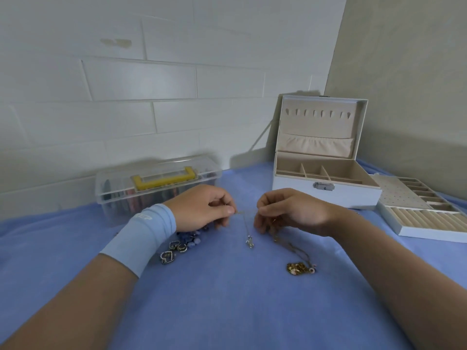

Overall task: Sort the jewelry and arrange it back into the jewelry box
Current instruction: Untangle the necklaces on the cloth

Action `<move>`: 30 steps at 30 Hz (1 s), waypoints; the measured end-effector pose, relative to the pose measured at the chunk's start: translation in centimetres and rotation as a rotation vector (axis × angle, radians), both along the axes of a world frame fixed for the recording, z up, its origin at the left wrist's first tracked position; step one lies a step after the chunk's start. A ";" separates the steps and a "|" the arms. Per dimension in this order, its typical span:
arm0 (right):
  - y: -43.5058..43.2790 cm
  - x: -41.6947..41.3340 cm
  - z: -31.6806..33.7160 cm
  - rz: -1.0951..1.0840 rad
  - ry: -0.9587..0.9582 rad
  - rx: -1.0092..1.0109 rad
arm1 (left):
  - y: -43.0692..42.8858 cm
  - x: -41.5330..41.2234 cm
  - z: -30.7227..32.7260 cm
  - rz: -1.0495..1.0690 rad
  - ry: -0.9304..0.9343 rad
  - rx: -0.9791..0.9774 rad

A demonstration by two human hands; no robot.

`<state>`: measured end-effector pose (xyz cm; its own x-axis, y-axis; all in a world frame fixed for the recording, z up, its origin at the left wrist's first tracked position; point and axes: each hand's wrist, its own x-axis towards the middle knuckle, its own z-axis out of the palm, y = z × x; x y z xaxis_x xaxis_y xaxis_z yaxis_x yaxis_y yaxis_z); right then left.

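Left hand [202, 210] and right hand [290, 213] are each pinching the thin silver necklace [246, 224] at frame centre. The chain is spanning left-right between the fingers [228, 210], its pendant trailing toward the surface [227, 299]. The open jewelry box [298, 195] is sitting upper right, nearer the right hand.

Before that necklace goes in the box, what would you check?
1. Grip: left hand and right hand both pinch the necklace: ok.
2. Box lid open: ok.
3. Hooks in the lid free: ok.
4. Necklace clear of the gold chain below the right hand: cannot tell.
5. Tray out, beside the box: ok.
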<state>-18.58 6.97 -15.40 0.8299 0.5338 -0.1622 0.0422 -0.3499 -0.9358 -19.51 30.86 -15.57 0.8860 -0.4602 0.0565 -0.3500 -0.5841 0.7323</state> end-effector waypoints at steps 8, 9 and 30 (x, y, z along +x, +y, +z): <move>0.3 -0.4 -0.4 -0.044 0.114 0.074 | 1.1 -0.6 0.6 0.049 0.164 -0.030; 0.3 -0.4 -0.3 -0.048 0.083 0.033 | 1.1 -0.6 0.7 0.055 0.163 -0.018; 0.7 -2.0 0.4 0.162 -0.065 -0.234 | -1.6 -2.0 0.5 0.051 0.065 0.125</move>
<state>-20.63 7.65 -15.04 0.7493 0.6147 -0.2462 0.1721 -0.5398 -0.8240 -21.53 29.23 -15.08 0.9084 -0.4141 -0.0568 -0.2717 -0.6883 0.6726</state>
